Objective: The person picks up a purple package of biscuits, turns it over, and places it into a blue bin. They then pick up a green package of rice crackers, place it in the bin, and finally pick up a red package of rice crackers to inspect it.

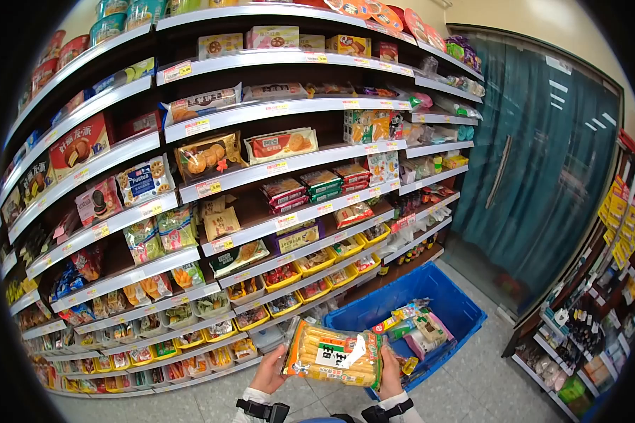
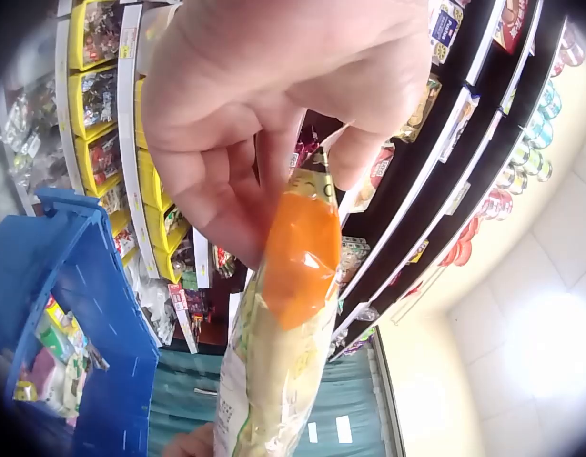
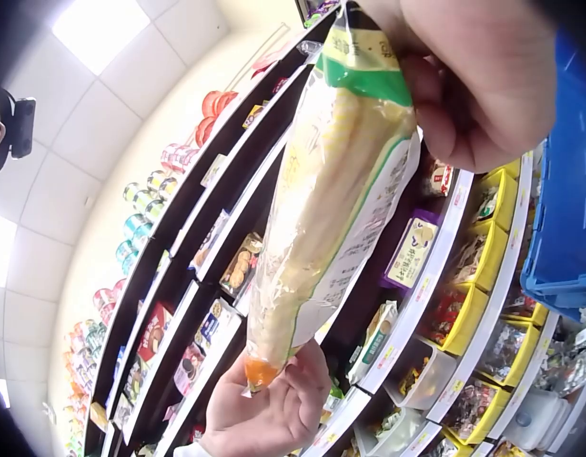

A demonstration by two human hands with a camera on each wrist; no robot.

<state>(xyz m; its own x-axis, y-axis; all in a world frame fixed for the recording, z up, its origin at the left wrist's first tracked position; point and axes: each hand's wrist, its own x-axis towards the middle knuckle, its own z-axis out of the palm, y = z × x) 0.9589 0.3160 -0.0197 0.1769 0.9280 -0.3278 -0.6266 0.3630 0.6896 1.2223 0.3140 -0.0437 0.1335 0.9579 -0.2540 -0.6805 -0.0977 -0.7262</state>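
While shelving fills the left and centre of the head view, a wide swing could knock goods down. Blue crate, lower right: loose packs inside, liable to slide if jolted. Snack packet, bottom centre, held aloft: brittle-looking sticks may crack if squeezed. Left hand and right hand pinch opposite ends; slick film could slip or tear.

Bright light fills the head view; its edges blacken and the shelves bow. Reflections streak the teal curtain at two o'clock. The left wrist view's ceiling light glares at four o'clock; highlights glint on the package.
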